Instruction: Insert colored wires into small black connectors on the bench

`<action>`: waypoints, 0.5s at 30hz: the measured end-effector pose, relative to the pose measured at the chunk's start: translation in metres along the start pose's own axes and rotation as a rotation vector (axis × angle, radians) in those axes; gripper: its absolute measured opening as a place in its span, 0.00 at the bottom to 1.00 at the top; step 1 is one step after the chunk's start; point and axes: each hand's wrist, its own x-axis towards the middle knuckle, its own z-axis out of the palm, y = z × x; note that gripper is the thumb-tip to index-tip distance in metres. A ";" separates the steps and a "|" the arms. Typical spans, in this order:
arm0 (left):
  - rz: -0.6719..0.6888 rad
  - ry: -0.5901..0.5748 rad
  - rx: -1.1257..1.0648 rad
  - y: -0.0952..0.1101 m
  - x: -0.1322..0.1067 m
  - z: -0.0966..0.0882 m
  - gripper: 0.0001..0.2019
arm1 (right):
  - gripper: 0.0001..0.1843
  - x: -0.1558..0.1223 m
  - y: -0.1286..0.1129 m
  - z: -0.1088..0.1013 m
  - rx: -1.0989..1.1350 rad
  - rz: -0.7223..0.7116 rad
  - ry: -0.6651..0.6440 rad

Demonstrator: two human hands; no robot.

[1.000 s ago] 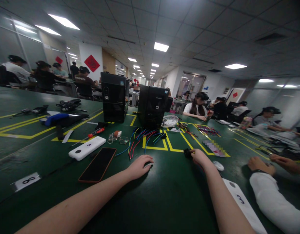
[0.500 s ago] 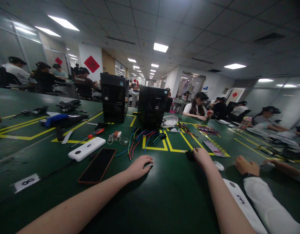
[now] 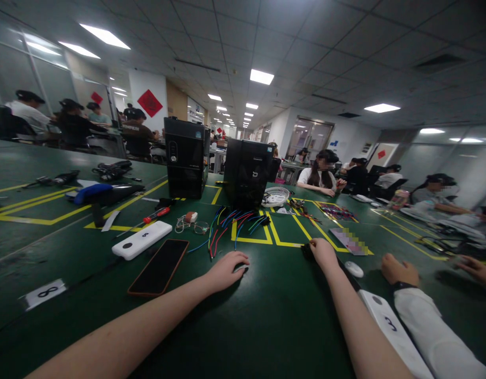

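My left hand (image 3: 227, 269) rests palm down on the green table, its fingers curled together. A small pale thing shows at their tips, too small to name. Just beyond it lie loose coloured wires (image 3: 217, 239), red, blue and green. To the right, my right hand (image 3: 324, 254) is closed at the edge of a small black object (image 3: 306, 251), mostly hidden by the fingers. A dark strip (image 3: 350, 276) runs behind that wrist. Left of my left hand lies a phone (image 3: 159, 267) with an orange edge.
Two black computer cases (image 3: 185, 158) stand at the back. White numbered boxes (image 3: 142, 240), a red screwdriver (image 3: 158, 214), eyeglasses (image 3: 200, 227) and a white basket (image 3: 276, 196) lie around. A computer mouse (image 3: 354, 269) is near my right wrist. A co-worker's fist (image 3: 399, 269) rests at right.
My right hand has shifted slightly left, and the dark strip behind its wrist now shows more. My left hand stays put. Another person's hand at the right edge has moved.
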 end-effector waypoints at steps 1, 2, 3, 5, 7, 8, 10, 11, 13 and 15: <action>-0.003 -0.003 -0.001 0.000 0.000 0.000 0.10 | 0.15 0.000 0.000 0.001 0.003 -0.005 0.006; -0.007 -0.005 -0.002 0.000 0.000 0.000 0.10 | 0.15 0.000 0.000 0.001 0.008 -0.011 0.015; -0.011 -0.007 -0.003 0.001 0.000 -0.001 0.10 | 0.15 0.000 0.000 0.002 0.015 -0.015 0.026; -0.015 -0.007 -0.004 0.001 0.000 -0.001 0.10 | 0.15 0.000 0.000 0.002 0.030 -0.021 0.042; -0.017 -0.007 -0.003 0.002 0.000 -0.002 0.10 | 0.15 0.000 -0.001 0.002 0.035 -0.028 0.031; -0.017 -0.008 -0.003 0.002 0.000 -0.002 0.10 | 0.15 -0.001 -0.002 0.001 0.033 -0.033 0.017; -0.019 -0.012 -0.007 0.002 0.000 -0.002 0.10 | 0.15 -0.002 -0.005 -0.001 0.023 -0.033 -0.017; -0.018 -0.010 -0.009 0.002 0.000 -0.002 0.10 | 0.15 -0.002 -0.006 -0.002 0.016 -0.031 -0.032; -0.014 -0.003 -0.012 0.001 0.000 -0.001 0.10 | 0.16 -0.003 -0.009 -0.004 -0.001 -0.043 -0.046; -0.007 0.005 -0.014 0.000 0.000 0.000 0.10 | 0.16 -0.004 -0.010 -0.005 -0.026 -0.064 -0.047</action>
